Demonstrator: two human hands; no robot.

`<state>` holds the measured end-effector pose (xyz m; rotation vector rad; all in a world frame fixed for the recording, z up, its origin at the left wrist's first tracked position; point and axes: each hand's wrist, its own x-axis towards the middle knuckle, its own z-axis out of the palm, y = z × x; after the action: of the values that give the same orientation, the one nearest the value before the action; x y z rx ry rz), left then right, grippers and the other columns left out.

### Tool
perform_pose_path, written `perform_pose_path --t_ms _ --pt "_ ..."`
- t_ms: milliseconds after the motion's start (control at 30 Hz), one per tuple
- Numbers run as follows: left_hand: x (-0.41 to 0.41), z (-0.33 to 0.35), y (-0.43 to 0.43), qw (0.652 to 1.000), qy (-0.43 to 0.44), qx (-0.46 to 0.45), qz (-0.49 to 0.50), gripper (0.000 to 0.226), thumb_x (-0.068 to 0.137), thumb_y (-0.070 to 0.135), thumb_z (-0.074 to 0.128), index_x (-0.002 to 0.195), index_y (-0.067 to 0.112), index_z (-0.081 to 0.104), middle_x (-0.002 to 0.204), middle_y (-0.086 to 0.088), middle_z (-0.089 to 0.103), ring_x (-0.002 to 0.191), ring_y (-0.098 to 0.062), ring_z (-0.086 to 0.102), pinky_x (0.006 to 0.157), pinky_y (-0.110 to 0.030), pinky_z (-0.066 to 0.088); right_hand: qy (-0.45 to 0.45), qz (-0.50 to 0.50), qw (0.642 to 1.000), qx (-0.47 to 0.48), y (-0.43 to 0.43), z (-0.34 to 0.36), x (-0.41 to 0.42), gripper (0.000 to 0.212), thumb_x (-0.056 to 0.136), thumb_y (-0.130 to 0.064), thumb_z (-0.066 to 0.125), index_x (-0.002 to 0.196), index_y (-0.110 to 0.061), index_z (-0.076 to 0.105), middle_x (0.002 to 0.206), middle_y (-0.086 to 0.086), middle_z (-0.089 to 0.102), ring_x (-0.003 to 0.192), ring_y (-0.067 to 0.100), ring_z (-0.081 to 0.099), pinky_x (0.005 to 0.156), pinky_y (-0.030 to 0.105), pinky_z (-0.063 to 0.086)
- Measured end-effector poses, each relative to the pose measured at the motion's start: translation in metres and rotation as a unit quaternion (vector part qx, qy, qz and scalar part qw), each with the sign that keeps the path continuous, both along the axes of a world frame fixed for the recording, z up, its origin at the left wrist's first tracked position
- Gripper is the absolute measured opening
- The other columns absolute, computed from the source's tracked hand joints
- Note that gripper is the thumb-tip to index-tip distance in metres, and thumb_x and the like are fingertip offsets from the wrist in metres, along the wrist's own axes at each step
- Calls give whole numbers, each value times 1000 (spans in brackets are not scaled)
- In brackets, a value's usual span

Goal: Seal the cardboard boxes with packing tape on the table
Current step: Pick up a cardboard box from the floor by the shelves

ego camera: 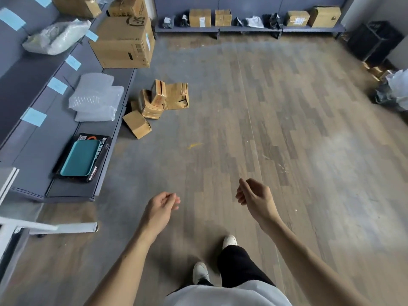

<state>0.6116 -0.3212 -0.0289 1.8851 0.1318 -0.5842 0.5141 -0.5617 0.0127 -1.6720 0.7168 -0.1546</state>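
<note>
Four cardboard boxes [199, 18] on the far shelf [249, 29], perhaps five small boxes [136, 124] heaped nearer.

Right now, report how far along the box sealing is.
Done: nothing I can confirm. In hand: nothing; the left hand and right hand are empty. Left: the small boxes lie heaped on the floor beside the shelf, and no tape is in view.

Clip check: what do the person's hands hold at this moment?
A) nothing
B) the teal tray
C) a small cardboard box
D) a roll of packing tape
A: the left hand and the right hand hang loosely curled and hold nothing, while the pile of small cardboard boxes lies on the floor beside the low grey shelf.
</note>
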Motion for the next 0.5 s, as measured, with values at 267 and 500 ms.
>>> perform_pose_path --t_ms 267,500 --pt "99 4 -51 999 -28 30 6 23 101 18 53 91 4 68 92 -5 74 82 -18 70 87 -35 52 -26 -3 1000 15 -62 -13 103 40 102 -25 53 78 6 62 65 8 64 59 12 59 58 24 49" --pt "199 18 -125 998 -43 43 30 24 102 19 52 92 4 68 90 -4 73 78 -16 69 85 -33 53 -21 21 999 24 -134 -13 207 38 102 -26 53 80 3 63 66 8 64 60 14 59 59 27 50"
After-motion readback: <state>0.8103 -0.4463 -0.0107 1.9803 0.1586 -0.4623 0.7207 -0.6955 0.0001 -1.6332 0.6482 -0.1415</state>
